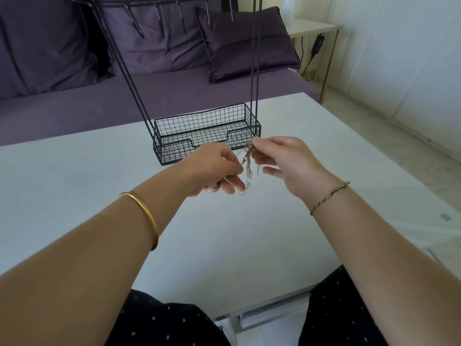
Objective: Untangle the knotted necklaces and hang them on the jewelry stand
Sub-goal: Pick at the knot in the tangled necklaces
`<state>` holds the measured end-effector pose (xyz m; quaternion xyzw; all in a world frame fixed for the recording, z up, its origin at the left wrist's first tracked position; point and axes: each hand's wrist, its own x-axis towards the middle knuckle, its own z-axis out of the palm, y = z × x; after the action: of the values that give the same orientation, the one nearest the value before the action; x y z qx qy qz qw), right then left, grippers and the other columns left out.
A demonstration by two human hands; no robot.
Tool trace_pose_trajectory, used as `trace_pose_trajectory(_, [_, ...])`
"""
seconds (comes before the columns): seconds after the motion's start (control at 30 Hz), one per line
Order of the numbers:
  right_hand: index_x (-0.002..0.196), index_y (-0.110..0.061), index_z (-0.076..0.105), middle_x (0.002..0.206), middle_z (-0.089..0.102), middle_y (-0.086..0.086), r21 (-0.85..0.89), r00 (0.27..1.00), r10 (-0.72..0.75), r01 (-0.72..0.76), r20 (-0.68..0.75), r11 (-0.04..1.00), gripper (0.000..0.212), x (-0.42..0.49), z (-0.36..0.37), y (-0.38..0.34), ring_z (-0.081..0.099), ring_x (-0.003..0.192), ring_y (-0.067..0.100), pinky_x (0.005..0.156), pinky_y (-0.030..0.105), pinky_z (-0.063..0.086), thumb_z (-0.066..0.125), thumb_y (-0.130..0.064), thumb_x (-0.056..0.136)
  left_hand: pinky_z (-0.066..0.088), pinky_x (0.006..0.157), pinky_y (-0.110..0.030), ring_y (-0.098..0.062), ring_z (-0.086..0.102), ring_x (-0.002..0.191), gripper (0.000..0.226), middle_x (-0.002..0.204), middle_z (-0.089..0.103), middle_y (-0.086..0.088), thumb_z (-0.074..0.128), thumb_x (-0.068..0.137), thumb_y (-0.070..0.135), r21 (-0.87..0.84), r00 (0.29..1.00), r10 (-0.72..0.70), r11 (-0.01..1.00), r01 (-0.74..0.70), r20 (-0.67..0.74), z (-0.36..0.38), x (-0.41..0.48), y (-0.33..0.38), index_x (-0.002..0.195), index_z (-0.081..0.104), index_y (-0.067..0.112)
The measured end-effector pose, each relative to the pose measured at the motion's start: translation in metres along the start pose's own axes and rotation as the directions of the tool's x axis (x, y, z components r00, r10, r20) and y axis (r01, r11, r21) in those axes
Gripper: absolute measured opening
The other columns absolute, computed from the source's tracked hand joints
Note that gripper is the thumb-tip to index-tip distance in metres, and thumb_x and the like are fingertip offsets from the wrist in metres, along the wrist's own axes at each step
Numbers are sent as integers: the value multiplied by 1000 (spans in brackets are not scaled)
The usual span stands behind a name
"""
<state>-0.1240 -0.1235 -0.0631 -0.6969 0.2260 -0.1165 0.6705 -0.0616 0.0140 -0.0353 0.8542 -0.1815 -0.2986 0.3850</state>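
2 bare hands meet just in front of a black wire jewelry stand, held above a white table. the left hand has its thumb and forefinger pinched on a fine strand of the tangled necklaces, with the other fingers loosely curled below. the right hand pinches the top of the same tangle between thumb and fingertips, its lower fingers spread a little. the knotted chains hang down between the 2 hands, in front of the stand's right front corner, clear of the table. the stand's mesh basket sits on the table, its thin rods rising to a top rail with hooks. a gold bangle circles the left wrist, a thin bracelet the right. beyond the stand is a purple sofa with cushions.
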Motion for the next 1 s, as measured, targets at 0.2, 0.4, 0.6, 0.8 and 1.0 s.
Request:
trace_pose_trajectory(0.2, [75, -15, 61, 72, 65, 0, 325, 960, 258, -280, 109, 903, 24, 3, -2, -3, 61, 70, 15, 75, 30, 48, 57, -29, 94, 33, 38, -12, -3, 42, 37, 3, 54, 54, 6, 66, 89, 18, -47, 1000, 10, 999, -10, -4, 0, 4, -1, 91, 68, 16])
trace_pose_trajectory(0.4, [82, -13, 61, 68, 67, -3, 377, 942, 269, -328, 201, 866, 23, 2, -2, -3, 59, 66, 14, 67, 28, 46, 49, -22, 99, 26, 40, -13, -5, 29, 40, 3, 43, 47, 15, 71, 85, 20, -59, 999, 7, 998, -10, -42, -3, 5, -1, 84, 69, 21])
trace_pose_trajectory(0.6, [88, -12, 64, 60, 64, -2, 299, 965, 197, -243, 175, 923, 18, 2, -4, -3, 57, 63, 15, 66, 27, 46, 49, -7, 96, 23, 36, -12, -3, 26, 32, 10, 98, 74, -2, 59, 95, 18, -235, 997, -52, 971, 37, -57, -1, 5, -2, 87, 65, 17])
trace_pose_trajectory(0.8, [92, -11, 59, 58, 63, 2, 143, 982, 90, -114, 164, 983, 19, 0, 1, -1, 58, 56, 18, 62, 29, 47, 42, -3, 98, 26, 37, -15, -7, 31, 33, 20, 94, 74, -6, 38, 103, 17, -403, 994, -65, 915, 25, -87, 3, 5, 1, 87, 50, 16])
trace_pose_trajectory(1.0, [96, -8, 54, 71, 69, 8, 11, 974, 2, -4, 228, 1000, 5, -4, 3, 1, 64, 58, 21, 58, 28, 51, 49, -6, 97, 31, 38, -19, -15, 66, 53, 21, 94, 68, -4, 31, 102, 15, -409, 970, -38, 910, -66, -242, 5, 5, 3, 89, 47, 18])
